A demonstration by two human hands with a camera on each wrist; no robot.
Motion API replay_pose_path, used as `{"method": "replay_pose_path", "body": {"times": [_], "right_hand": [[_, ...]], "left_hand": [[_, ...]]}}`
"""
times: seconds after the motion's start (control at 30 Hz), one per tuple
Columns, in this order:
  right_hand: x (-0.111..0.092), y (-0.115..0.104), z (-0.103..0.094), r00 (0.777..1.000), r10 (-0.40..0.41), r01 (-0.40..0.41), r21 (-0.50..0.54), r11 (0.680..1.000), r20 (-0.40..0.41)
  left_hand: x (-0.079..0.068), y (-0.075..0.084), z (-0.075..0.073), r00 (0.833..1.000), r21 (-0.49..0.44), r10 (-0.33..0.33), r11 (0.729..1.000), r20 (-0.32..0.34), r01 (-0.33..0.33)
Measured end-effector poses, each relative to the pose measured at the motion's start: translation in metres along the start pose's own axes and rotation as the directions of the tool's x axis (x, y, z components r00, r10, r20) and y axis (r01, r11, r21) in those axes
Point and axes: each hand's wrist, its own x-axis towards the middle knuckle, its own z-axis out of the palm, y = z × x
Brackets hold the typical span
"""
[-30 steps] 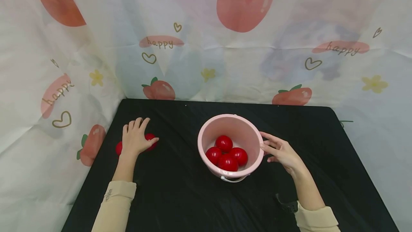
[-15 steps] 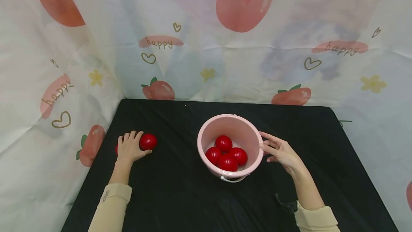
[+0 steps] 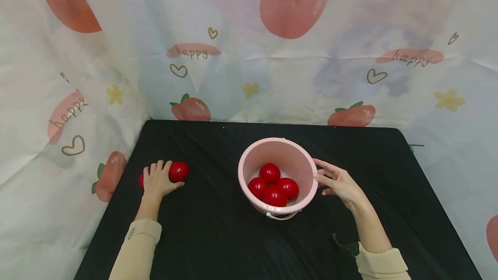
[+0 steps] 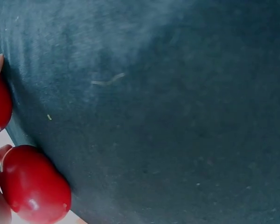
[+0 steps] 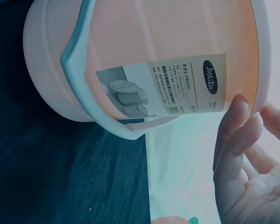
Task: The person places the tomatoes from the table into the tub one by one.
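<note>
My left hand (image 3: 157, 180) is low at the left of the table, its fingers bent over two shiny red tomatoes. One tomato (image 3: 179, 171) lies between thumb and index finger; the other (image 3: 141, 180) shows past the outer fingers, mostly hidden by the hand. In the left wrist view, fingers at the left edge touch a glossy tomato (image 4: 35, 186). A pink bucket (image 3: 247, 159) with a white handle (image 3: 282, 217) stands mid-table, holding several red tomatoes (image 3: 270, 173). My right hand (image 3: 342, 187) holds the bucket's right rim, with fingertips (image 5: 238, 105) on the wall near the label.
Black cloth (image 3: 218, 237) covers the table. A pale fabric curtain (image 3: 233, 12) with printed fruit and hearts hangs behind it and along the left side. A dark strap (image 3: 350, 249) sits at the right wrist.
My left hand has come down and back toward me, settling among the two tomatoes and uncovering more of the right one. The right hand and bucket have stayed in place.
</note>
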Motion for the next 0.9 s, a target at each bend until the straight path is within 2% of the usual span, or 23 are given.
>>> {"method": "replay_pose_path", "body": {"times": [0.23, 0.4, 0.7, 0.9], "right_hand": [[0.0, 0.0, 0.0, 1.0, 0.001, -0.001, 0.009, 1.0, 0.003], [0.0, 0.0, 0.001, 1.0, 0.0, 0.0, 0.009, 1.0, 0.003], [0.0, -0.001, 0.0, 1.0, 0.004, -0.004, 0.007, 1.0, 0.001], [-0.001, 0.0, 0.0, 1.0, 0.001, -0.001, 0.008, 1.0, 0.001]], "left_hand": [[0.003, 0.005, 0.0, 0.998, 0.015, 0.043, 0.999, -0.045, -0.042], [0.012, 0.024, -0.012, 0.988, 0.028, 0.108, 0.994, -0.108, -0.105], [0.033, 0.095, -0.066, 0.945, 0.073, 0.254, 0.967, -0.207, -0.244], [0.04, 0.145, -0.09, 0.902, 0.141, 0.361, 0.931, -0.237, -0.336]]}}
